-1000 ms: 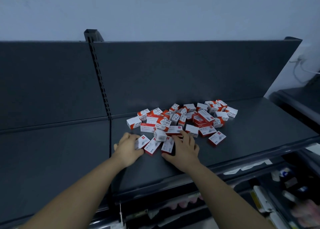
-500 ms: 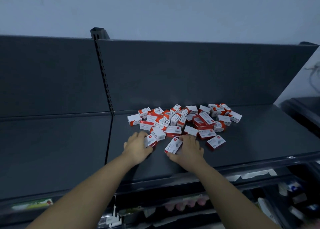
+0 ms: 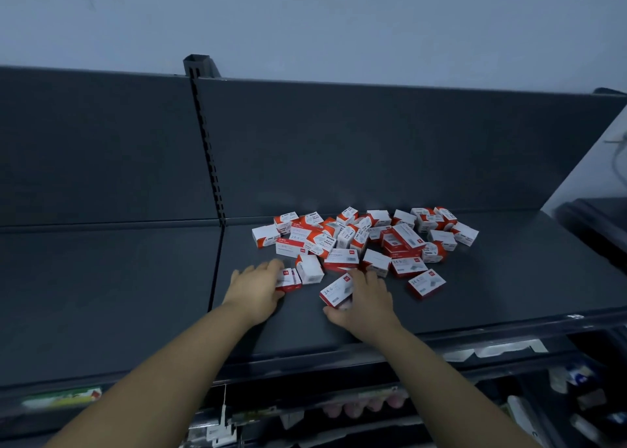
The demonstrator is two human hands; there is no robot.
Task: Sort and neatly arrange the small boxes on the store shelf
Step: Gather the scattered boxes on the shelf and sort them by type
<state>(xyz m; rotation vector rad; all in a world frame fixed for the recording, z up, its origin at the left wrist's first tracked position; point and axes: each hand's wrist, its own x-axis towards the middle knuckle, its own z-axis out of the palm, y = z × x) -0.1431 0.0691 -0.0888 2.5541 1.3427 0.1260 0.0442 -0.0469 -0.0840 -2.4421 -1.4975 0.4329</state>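
A loose heap of several small red-and-white boxes [image 3: 369, 240] lies on the dark grey shelf [image 3: 509, 291], near its back wall. My left hand [image 3: 256, 286] sits at the heap's front left, fingers curled round one small box [image 3: 288, 279] beside an upright white box [image 3: 310, 269]. My right hand [image 3: 364, 300] is at the heap's front, gripping a flat box marked 24/6 [image 3: 336, 289] between thumb and fingers. One more flat box [image 3: 425, 283] lies apart at the front right.
The left shelf section [image 3: 101, 295] is bare, split from the right one by a slotted upright [image 3: 207, 155]. Below the shelf's front edge sit price-tag strips [image 3: 492, 351] and lower shelves with packaged goods [image 3: 576, 396].
Both hands stayed at the front of the heap. The right hand has pulled the 24/6 box slightly nearer and closed round it; the left hand has closed on its box.
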